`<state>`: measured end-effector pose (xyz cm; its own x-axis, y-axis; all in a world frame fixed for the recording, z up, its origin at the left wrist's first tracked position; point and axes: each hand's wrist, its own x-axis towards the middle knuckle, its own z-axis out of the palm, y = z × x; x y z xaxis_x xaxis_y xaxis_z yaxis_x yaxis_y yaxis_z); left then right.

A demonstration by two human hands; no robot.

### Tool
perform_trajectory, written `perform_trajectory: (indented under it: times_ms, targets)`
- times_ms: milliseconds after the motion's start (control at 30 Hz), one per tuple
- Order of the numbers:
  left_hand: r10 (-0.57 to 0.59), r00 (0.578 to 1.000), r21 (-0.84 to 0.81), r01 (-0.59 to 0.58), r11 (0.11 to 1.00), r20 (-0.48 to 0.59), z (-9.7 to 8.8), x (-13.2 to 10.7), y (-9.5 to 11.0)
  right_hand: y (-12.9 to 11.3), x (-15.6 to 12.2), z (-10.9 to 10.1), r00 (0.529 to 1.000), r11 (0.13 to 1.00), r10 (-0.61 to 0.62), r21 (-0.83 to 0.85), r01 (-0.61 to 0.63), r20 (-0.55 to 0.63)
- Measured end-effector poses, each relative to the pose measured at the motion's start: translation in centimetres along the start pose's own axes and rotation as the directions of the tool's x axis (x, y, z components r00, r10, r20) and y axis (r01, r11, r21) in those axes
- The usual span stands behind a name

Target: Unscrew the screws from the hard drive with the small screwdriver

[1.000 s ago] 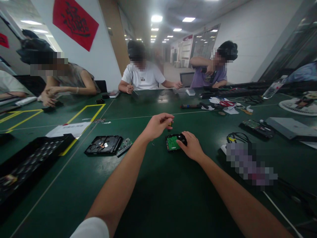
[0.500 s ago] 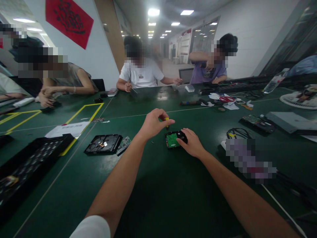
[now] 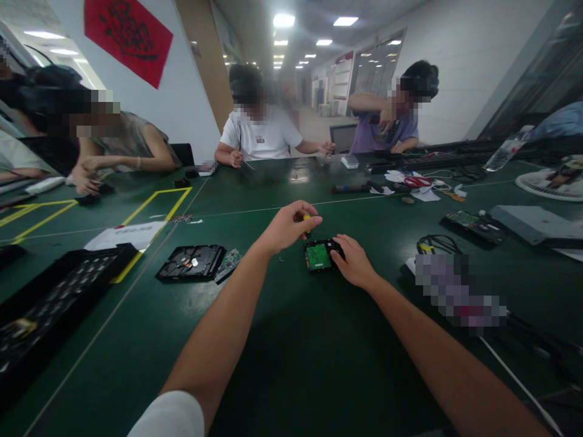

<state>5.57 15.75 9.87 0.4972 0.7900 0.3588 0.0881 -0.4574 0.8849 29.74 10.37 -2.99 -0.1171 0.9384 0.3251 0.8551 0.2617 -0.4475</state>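
A hard drive [image 3: 317,256] with a green circuit board facing up lies on the table in front of me. My right hand [image 3: 356,262] grips its right side, thumb near the board's edge and fingers along the far edge. Pinched in my left hand [image 3: 286,228] is a small screwdriver with a yellow handle [image 3: 307,222], held over the drive's far left corner. Its tip is too small to make out. Tiny screws [image 3: 281,260] lie left of the drive. Farther left are an opened black drive casing [image 3: 189,263] and a loose circuit board [image 3: 229,264].
A long black tray [image 3: 68,303] stands at the left. To the right are another hard drive [image 3: 473,227], a grey metal box [image 3: 537,224], coiled black cables [image 3: 439,244] and a water bottle [image 3: 507,149]. Several people sit working across the table.
My right thumb has drawn back from the green board toward the drive's right side. My left hand, with the screwdriver, has barely shifted.
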Motion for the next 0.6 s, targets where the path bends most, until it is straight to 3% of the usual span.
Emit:
perform_trajectory:
  times_ms: [233,400,500,600]
  targets:
    - [-0.102,0.995,-0.203,0.104,0.974,0.016,0.18,0.24,-0.32,-0.2,-0.02,-0.05,1.0,1.0,-0.009,-0.006,0.009,-0.004]
    - [-0.162,0.984,-0.433,0.178,0.883,0.075,0.08,0.16,0.06,-0.32,-0.09,-0.15,1.0,1.0,-0.006,-0.007,0.006,0.005]
    - [-0.167,0.984,-0.398,0.179,0.9,0.065,0.02,0.2,0.05,-0.27,-0.11,-0.21,1.0,1.0,-0.006,-0.008,0.006,0.01]
    - [-0.151,0.988,-0.226,0.141,0.964,-0.028,0.06,0.25,-0.15,-0.26,-0.09,-0.24,1.0,1.0,-0.005,-0.004,0.005,0.019]
